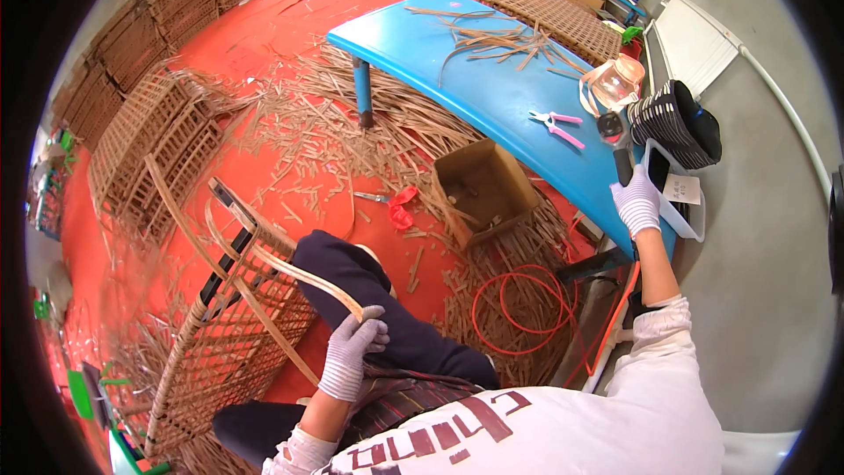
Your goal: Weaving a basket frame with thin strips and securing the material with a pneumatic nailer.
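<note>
My left hand (pixel 353 354), in a striped glove, is closed around the end of a pale flat rattan strip (pixel 303 274). The strip curves back to a woven rattan panel (pixel 233 343) that leans beside my legs, with black pieces along its upper edge. On the right, my gloved right hand (pixel 636 202) is closed around the black grip of a hand tool (pixel 622 163) with a rounded dark head. This tool lies over the right end of the blue table (pixel 519 114). Pink-handled pliers (pixel 557 127) rest nearby on the tabletop.
An open cardboard box (pixel 483 189) stands on the red floor among heaps of cut strips (pixel 325 114). A coiled red hose (pixel 525 310) lies under the table's right end. Stacked woven panels (pixel 154 154) stand at left. A white bin (pixel 690 215) sits beside my right hand.
</note>
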{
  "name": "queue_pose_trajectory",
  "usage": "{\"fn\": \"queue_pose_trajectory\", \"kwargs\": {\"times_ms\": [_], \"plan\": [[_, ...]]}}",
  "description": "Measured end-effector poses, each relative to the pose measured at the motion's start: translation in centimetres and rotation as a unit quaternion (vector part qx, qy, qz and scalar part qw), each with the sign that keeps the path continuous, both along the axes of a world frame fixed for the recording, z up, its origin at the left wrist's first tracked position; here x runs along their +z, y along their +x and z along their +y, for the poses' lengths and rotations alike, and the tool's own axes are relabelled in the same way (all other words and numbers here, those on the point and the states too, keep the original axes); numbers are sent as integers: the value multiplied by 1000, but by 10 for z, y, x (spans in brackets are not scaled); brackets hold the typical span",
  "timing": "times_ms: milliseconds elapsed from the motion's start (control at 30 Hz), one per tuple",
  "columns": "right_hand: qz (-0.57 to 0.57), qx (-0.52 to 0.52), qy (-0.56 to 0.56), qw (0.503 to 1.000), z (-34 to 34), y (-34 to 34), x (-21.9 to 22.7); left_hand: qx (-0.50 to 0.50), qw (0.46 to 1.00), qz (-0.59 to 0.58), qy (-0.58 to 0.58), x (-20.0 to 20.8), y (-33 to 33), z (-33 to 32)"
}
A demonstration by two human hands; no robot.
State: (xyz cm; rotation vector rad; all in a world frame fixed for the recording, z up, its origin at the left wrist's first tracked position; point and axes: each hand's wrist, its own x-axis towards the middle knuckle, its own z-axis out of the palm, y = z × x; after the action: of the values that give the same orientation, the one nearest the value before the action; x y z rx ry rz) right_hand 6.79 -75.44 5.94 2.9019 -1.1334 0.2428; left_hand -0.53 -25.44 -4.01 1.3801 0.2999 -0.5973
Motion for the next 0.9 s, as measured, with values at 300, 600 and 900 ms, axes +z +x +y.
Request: {"fn": "queue_pose_trajectory", "kwargs": {"times_ms": [300,600,900], "plan": [[190,-10,-99,977,-19,31,-63,17,999,22,-40,-3,5,-1],[78,184,-141,970,0,136,-95,30,999,-11,-27,4,-2,1],[112,223,-167,954,8,152,-47,72,976,-181,96,24,-28,24]]}}
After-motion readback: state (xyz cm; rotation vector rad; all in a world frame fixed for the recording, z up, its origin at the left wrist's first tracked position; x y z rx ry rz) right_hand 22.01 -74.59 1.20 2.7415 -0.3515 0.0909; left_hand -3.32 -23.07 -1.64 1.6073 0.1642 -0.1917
